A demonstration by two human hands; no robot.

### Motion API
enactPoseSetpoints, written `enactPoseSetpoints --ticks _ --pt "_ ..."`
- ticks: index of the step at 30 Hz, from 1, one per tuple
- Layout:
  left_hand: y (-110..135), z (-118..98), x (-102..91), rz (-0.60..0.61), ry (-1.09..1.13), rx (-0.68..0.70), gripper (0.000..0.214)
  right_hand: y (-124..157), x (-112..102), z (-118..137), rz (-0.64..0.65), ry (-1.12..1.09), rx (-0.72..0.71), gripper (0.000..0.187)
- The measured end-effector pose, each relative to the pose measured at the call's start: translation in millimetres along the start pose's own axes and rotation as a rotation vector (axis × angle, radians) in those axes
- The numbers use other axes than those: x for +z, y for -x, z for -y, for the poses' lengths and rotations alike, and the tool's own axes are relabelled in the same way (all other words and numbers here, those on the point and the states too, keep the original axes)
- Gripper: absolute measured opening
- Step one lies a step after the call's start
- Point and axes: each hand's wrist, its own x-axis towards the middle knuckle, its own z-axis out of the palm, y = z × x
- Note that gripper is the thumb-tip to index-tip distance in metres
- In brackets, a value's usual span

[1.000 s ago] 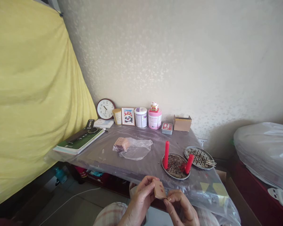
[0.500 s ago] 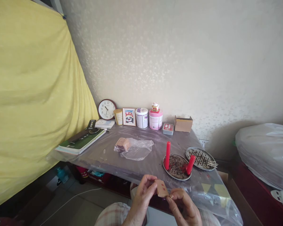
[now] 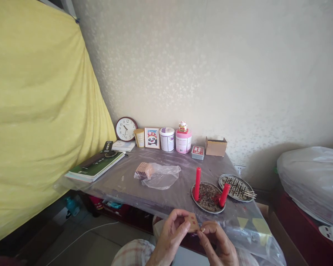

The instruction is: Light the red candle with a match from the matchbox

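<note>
My left hand (image 3: 170, 234) grips a small brown matchbox (image 3: 192, 224) with red print on its face, thumb in front and fingers behind. At the box's lower right corner, my right hand (image 3: 218, 240) pinches a tiny pale stick that looks like a matchstick (image 3: 202, 230); most of it is hidden by the fingertips. Beyond the hands, a round metal plate (image 3: 208, 211) with dark residue carries an upright red candle (image 3: 198, 184) and a leaning red candle (image 3: 224, 195). Several similar brown boxes (image 3: 144, 170) lie stacked in a clear plastic bag (image 3: 165, 176) on the table.
Another round plate (image 3: 233, 181) holds several thin sticks (image 3: 249, 194). Along the wall stand a clock (image 3: 126, 129), a panda picture (image 3: 152, 138), tins (image 3: 167, 139) and an open carton (image 3: 215, 147). Books (image 3: 98, 164) lie left. Plastic sheeting (image 3: 266, 240) overhangs the table's front right edge.
The left thumb has slid further over the matchbox's face, and the box has tilted and shifted slightly right. The right fingers stay pinched at its corner. Everything on the table is unmoved.
</note>
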Motion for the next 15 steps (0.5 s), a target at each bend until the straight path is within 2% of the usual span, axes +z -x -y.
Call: enactPoseSetpoints --ticks 3,7,11,15 --pt "1 3 2.0 0.023 0.056 0.016 0.030 -2 -5 -1 0.046 0.014 -0.049 0.016" --pt "2 3 0.4 0.052 -0.002 0.024 0.032 -4 -11 -4 0.081 0.032 -0.042 0.013" --pt "3 2 -3.0 0.102 -0.055 0.029 0.031 -4 -11 -4 0.073 -0.004 -0.003 0.010" --pt "3 4 -3.9 0.127 -0.040 0.039 0.034 -2 -7 -3 -0.005 -0.098 0.037 0.013"
